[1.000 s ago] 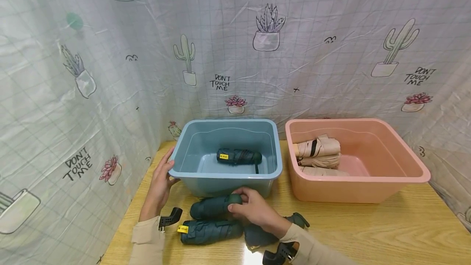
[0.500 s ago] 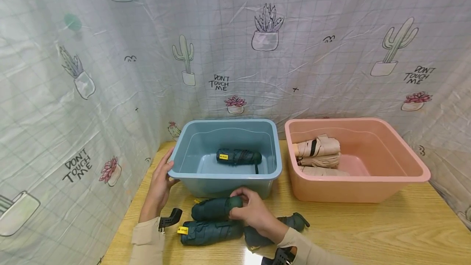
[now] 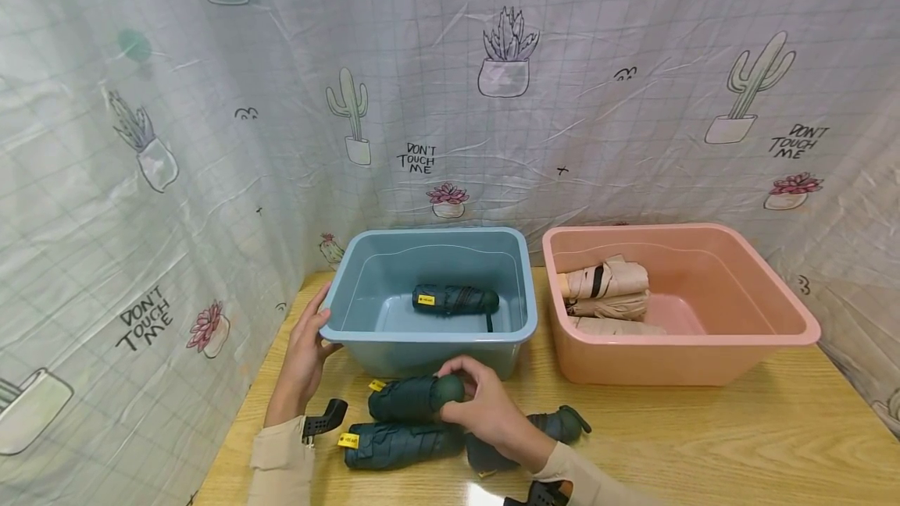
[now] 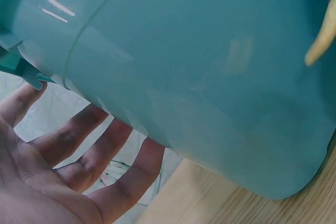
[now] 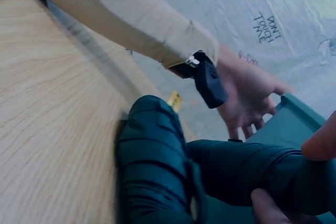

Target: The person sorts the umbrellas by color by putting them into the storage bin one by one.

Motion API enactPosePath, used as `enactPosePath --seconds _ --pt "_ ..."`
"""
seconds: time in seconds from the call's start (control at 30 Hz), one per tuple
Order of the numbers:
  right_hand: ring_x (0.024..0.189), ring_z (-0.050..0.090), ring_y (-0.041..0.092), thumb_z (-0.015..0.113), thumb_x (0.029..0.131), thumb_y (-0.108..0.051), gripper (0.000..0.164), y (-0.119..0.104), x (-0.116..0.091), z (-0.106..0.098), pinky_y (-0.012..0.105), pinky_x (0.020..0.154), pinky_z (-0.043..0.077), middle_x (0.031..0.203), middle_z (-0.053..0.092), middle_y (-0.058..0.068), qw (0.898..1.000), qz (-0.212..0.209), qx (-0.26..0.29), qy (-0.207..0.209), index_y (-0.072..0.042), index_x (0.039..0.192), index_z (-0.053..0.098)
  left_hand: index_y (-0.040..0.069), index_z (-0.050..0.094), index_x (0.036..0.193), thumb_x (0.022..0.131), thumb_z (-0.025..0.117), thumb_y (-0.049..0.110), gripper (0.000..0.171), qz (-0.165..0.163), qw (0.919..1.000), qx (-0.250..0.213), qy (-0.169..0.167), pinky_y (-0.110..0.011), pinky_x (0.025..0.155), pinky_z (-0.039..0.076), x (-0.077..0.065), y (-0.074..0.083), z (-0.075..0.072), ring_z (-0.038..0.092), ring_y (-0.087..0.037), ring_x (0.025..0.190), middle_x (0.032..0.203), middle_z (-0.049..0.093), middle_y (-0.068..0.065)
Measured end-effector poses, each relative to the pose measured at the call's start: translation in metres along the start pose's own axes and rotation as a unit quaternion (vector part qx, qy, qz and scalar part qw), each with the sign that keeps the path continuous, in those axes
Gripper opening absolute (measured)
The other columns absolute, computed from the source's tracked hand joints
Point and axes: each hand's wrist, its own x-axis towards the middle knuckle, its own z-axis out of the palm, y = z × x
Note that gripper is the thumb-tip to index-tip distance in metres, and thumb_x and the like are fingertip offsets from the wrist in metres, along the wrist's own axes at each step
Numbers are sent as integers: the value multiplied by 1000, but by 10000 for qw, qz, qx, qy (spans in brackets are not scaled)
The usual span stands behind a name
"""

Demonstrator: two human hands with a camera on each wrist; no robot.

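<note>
My right hand [image 3: 485, 410] pinches the rounded end of a dark green folded umbrella [image 3: 404, 400] between thumb and fingers. This umbrella lies in front of the blue bin [image 3: 436, 336]. A second green umbrella [image 3: 401, 446] with a yellow tag lies just nearer. Partly hidden under my right wrist is a third one [image 3: 490, 454]. In the right wrist view, the held umbrella [image 5: 236, 171] reaches into the gap between thumb and finger. My left hand [image 3: 304, 350] touches the blue bin's left side; the left wrist view shows its fingers [image 4: 128, 184] spread against the wall.
One green umbrella [image 3: 453, 300] lies inside the blue bin. To the right stands a pink bin [image 3: 685, 361] with several beige folded umbrellas [image 3: 608, 281] at its left end. Both bins sit on a wooden table [image 3: 668, 436], near a printed curtain [image 3: 450, 100].
The umbrella in my right hand has shifted slightly right, and its yellow tag has come into sight. My left hand stays at the blue bin. The head view has turned very slightly.
</note>
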Motion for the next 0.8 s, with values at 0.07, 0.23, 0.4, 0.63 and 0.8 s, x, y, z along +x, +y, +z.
enactPosePath --seconds 0.07,0.23,0.4,0.63,0.8 --pt "94 65 21 68 75 2 43 -4 -2 -1 31 74 54 120 61 16 10000 -73 -30 18 -3 118 63 33 29 162 110 40 43 55 4 10000 -8 -2 -70 109 34 0 0 0 41 -31 141 167 29 -1" --pt "93 65 21 67 78 2 40 -15 -8 -4 30 68 54 124 61 20 9994 -297 -166 -31 -4 118 64 32 29 162 110 39 43 55 7 10000 6 10 -66 108 36 1 -1 0 42 -31 140 167 30 -1" --pt "95 67 21 67 80 2 40 -27 -14 -9 29 75 56 124 59 20 9976 -627 -279 -97 -5 118 64 32 29 162 110 39 43 55 22 10000 18 18 -61 106 38 1 -1 0 44 -30 138 166 31 -1" --pt "94 67 19 70 80 3 40 -42 -21 -18 27 83 57 123 61 18 9919 -1139 -559 65 -7 119 65 33 30 162 110 40 43 54 43 10000 -2 -5 -60 105 38 1 0 -1 44 -28 138 166 31 -1" --pt "90 65 15 71 81 4 39 -54 -23 -25 27 78 57 120 62 20 9877 -1475 -507 132 -4 118 64 30 28 163 110 40 43 56 29 10000 -49 -11 -59 105 38 1 0 -1 44 -29 138 166 31 -1"
